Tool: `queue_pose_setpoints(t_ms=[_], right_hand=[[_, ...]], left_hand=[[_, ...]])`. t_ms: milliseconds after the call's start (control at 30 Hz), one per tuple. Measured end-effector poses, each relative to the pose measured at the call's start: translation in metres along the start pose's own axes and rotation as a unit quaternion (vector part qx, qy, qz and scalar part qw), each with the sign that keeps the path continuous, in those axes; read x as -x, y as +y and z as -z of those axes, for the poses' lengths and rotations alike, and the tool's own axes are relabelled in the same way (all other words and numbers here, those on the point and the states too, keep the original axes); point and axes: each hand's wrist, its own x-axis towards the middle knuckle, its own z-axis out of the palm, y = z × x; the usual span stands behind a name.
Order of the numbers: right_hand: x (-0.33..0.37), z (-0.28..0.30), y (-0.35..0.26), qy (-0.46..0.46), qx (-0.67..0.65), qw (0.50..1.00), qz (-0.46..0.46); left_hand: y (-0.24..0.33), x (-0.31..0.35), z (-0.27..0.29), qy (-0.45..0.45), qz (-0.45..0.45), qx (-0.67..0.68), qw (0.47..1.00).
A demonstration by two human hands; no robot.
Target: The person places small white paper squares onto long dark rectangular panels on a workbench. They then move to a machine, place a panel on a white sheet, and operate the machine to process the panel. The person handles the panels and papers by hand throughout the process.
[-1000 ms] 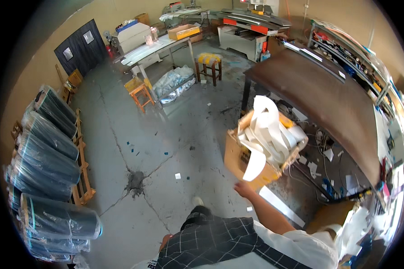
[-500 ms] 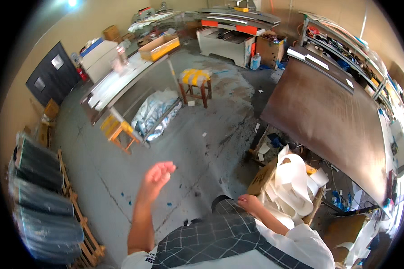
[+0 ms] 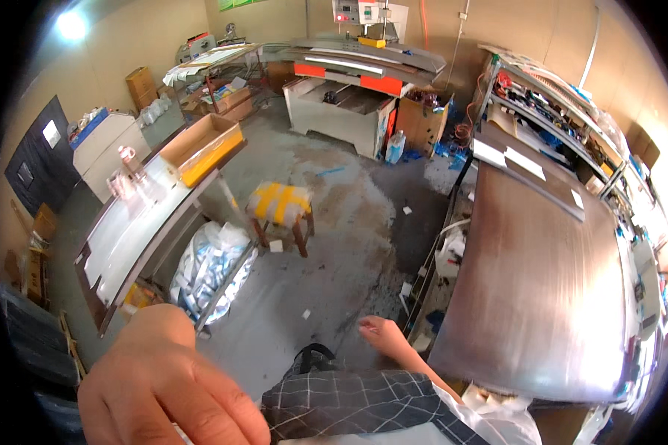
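My left hand point(image 3: 167, 386) is raised close to the camera at the lower left, its back toward me. The fingers bend down together and their tips run out of the picture, so what they hold, if anything, is hidden. Low in the middle, my right hand point(image 3: 383, 335) hangs in a loose fist beside my dark checked apron point(image 3: 349, 393), with nothing visible in it. Nearest to it is the left edge of a large brown-topped table point(image 3: 531, 282). Beyond my left hand stands a work table point(image 3: 130, 237) with a white sheet and clear bottles point(image 3: 130, 159).
A yellow-taped stool point(image 3: 280, 204) stands ahead, near a bag of silvery scraps point(image 3: 211, 267). An open yellow box point(image 3: 200, 148) sits on the left table. A large machine point(image 3: 349, 111) and a cardboard carton point(image 3: 421, 126) are at the back, a loaded shelf rack point(image 3: 553, 119) at right.
I have moved forward, so the stool and tables look nearer. The box of white paper rolls has slid mostly out of view. My left hand has come up close to the camera.
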Motion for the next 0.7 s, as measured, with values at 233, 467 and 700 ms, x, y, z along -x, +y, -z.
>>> queue_pose_setpoints(t_ms=[233, 467, 700], right_hand=[[-0.244, 0.034, 0.222, -0.101, 0.33, 0.937, 0.047], [-0.247, 0.14, 0.331, -0.21, 0.237, 0.845, -0.431], [-0.396, 0.204, 0.375, -0.144, 0.14, 0.799, -0.567]], left_hand=[[-0.115, 0.012, 0.215, -0.027, -0.025, 0.005, 0.999], [-0.237, -0.021, 0.448, -0.094, -0.083, 0.064, 0.99], [-0.408, -0.043, 0.644, -0.093, -0.176, 0.155, 0.968]])
